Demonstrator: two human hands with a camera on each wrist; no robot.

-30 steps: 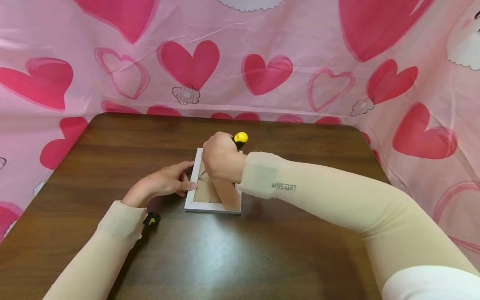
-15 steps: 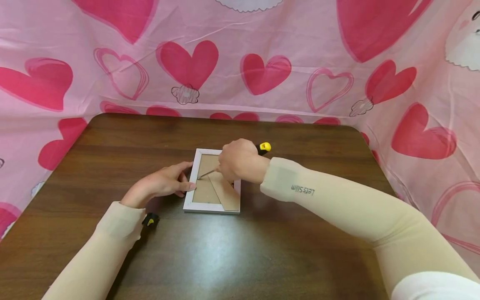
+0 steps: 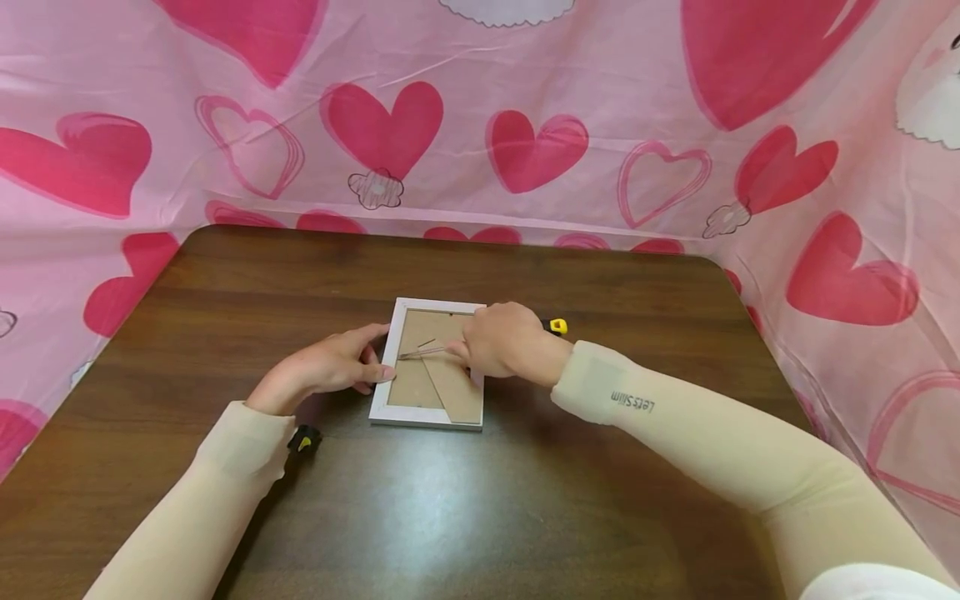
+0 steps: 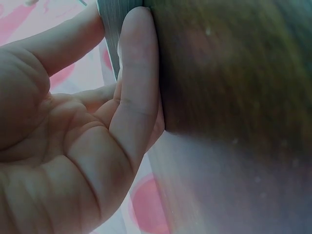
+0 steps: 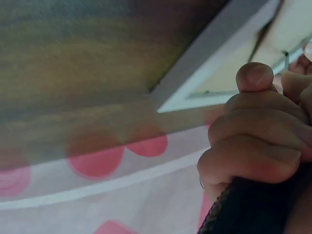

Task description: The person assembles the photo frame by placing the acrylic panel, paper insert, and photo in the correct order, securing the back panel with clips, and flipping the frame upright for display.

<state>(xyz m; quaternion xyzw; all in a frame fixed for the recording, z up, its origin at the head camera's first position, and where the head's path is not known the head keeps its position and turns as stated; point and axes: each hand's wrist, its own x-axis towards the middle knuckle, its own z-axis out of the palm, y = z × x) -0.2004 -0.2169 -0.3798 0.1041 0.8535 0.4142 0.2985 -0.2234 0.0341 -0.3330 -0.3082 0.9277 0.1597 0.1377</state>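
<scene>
A white picture frame (image 3: 384, 412) lies face down on the table, its brown backing board (image 3: 416, 383) and slanted easel stand (image 3: 459, 396) showing. My left hand (image 3: 330, 360) holds the frame's left side, thumb on the top border and fingers along the outer edge. In my right hand (image 3: 506, 340) is a screwdriver (image 3: 557, 327) with a black and yellow handle. Its thin metal shaft points left across the board, tip at the inner edge of the left border near my left thumb. In the right wrist view, curled fingers (image 5: 253, 131) wrap the dark handle.
The dark wooden table (image 3: 600, 483) extends around the frame. A small black object (image 3: 303, 439) with a yellow mark shows beside my left cuff. A pink cloth (image 3: 465, 67) with hearts hangs behind and at both sides of the table.
My right hand has swung right and toward me with the screwdriver, its handle now lower and more level. The shaft's tip stays at the left border. My left hand and the frame have hardly moved.
</scene>
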